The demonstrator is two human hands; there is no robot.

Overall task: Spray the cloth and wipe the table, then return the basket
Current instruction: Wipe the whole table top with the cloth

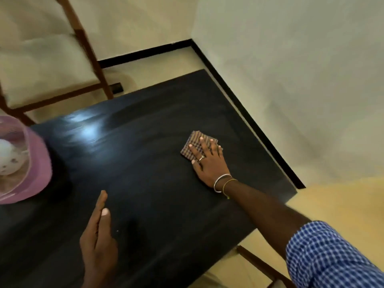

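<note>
A folded checked cloth (192, 145) lies flat on the dark table (145, 163), toward its far right side. My right hand (207, 161) presses down on it with fingers spread; the cloth's near part is hidden under the palm. My left hand (99, 235) hovers over the near part of the table, flat and edge-on, holding nothing. A pink translucent basket (35, 163) stands at the table's left edge, with a white round object (9, 159) inside it. No spray bottle can be made out.
A wooden chair with a pale cushion (41, 65) stands beyond the table's far left corner. A white wall with a black skirting (249, 115) runs close along the table's right side. Another wooden chair part (261, 265) shows below the near right edge.
</note>
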